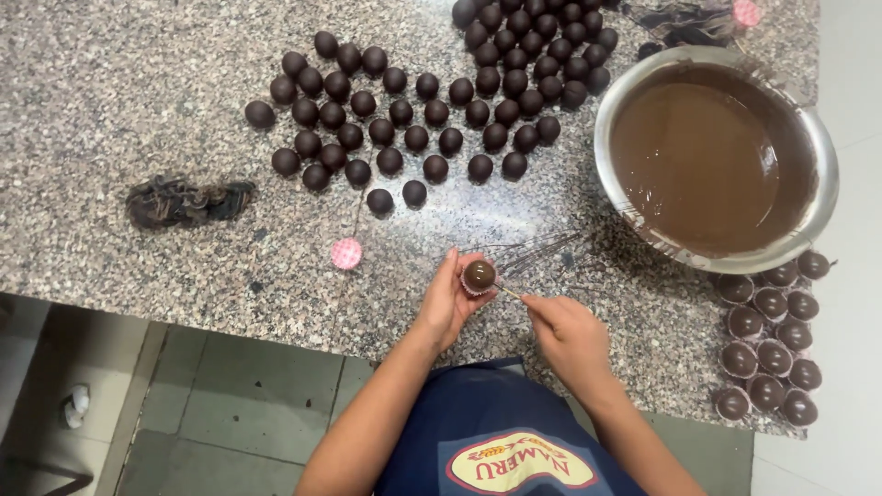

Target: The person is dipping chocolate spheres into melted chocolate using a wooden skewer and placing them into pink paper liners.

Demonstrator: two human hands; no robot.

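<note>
Glossy chocolate-coated ball in paper cup (479, 275) held above the speckled granite tabletop (110, 83), near edge.
Left hand (447, 303) fingers cup it; right hand (570, 332) fingers pinch a thin wooden skewer (506, 292) touching it. Steel bowl of melted chocolate (717, 156) far right.
</note>
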